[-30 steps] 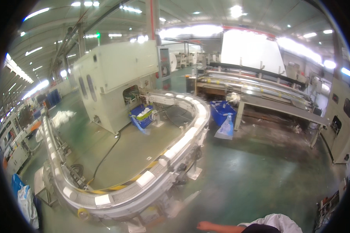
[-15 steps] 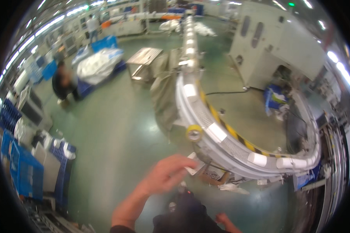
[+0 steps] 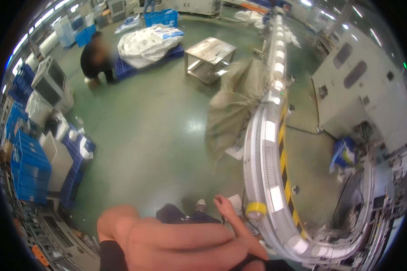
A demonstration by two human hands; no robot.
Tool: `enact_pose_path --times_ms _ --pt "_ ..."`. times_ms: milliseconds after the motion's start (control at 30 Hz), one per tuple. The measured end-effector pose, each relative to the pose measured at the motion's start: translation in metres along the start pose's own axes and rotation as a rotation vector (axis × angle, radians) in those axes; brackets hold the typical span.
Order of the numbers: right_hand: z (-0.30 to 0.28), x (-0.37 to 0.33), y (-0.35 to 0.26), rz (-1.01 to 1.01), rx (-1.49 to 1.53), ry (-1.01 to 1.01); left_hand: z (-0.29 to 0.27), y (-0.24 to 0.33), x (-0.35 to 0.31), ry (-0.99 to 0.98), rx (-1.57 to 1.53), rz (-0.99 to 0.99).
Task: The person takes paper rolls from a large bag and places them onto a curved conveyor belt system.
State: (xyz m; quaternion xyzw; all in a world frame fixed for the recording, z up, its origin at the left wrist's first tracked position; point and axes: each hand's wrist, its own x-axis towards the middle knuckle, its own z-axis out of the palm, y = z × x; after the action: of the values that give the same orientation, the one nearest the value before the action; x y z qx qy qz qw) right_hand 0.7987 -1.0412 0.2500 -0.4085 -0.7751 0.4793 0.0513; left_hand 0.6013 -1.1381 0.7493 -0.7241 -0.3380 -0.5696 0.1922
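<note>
Across the bottom of the frame stretches a left forearm [image 3: 181, 235], its hand's grip impossible to tell; the right hand [image 3: 224, 206], grip likewise unclear, is nearer the yellow roll [image 3: 256, 209] just rightward. Beyond, a white roll [image 3: 276, 199] lies lengthwise along the curved conveyor [image 3: 270, 171].

Bright strip lights [image 3: 375, 36] overhead — soft glare on floor [image 3: 158, 140], edges bent.

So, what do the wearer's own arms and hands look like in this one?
A black sleeve shows at the lower left, with dark cloth at the lower right. The forearms are bare. The one hand I can make out looks ungloved, with no watch or band visible; the other I can't distinguish.
</note>
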Motion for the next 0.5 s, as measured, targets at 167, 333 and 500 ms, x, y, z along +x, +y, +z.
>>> enact_pose_path --times_ms 167,333,500 --pt "-0.041 0.214 -0.072 -0.171 0.047 -0.119 -0.043 -0.150 -0.012 -0.340 0.252 -0.164" --pt "-0.060 0.387 -0.016 0.046 -0.400 -0.189 -0.083 -0.362 -0.142 -0.628 0.026 -0.661" --pt "-0.043 0.402 0.034 0.678 -0.031 0.055 -0.107 -0.541 -0.241 -0.633 -0.251 -1.209"
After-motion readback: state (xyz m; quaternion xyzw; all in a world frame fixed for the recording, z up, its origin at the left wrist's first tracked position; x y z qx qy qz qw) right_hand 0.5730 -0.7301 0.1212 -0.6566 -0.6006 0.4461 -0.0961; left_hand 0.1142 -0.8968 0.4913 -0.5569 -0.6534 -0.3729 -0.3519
